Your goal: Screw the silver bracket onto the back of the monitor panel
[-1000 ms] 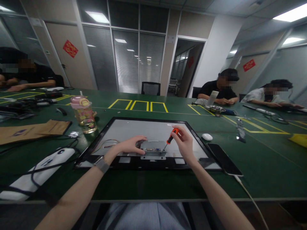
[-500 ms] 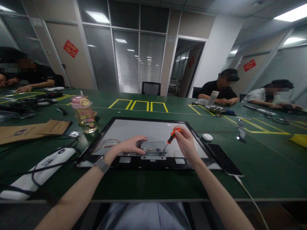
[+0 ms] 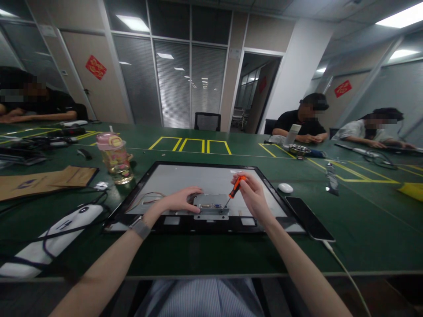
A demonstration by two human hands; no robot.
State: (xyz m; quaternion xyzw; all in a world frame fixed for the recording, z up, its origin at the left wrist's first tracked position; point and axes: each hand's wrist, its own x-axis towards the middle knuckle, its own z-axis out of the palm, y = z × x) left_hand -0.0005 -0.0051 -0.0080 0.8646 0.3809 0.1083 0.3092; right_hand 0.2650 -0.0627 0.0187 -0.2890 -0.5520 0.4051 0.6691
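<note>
A flat monitor panel [image 3: 205, 178] lies back side up on the green table in front of me. A small metal board cover with connector ports [image 3: 211, 205] sits near its front edge. My left hand [image 3: 181, 199] rests on the panel at the cover's left end, fingers curled over something dark that I cannot make out. My right hand [image 3: 251, 196] pinches an orange-handled screwdriver [image 3: 233, 191], its tip down at the cover's right end. Thin coloured wires [image 3: 150, 197] run along the panel left of my left hand.
A pink-lidded drink bottle [image 3: 115, 158] stands left of the panel, brown paper bags [image 3: 42, 180] beyond it. A white device with black cables [image 3: 54, 237] lies front left. A black phone [image 3: 309, 218] and white mouse [image 3: 285, 188] lie right. Other people sit at the table's far sides.
My right hand has shifted slightly on the screwdriver handle, fingers moving around it while the tip stays at the cover. My left hand has not moved.
</note>
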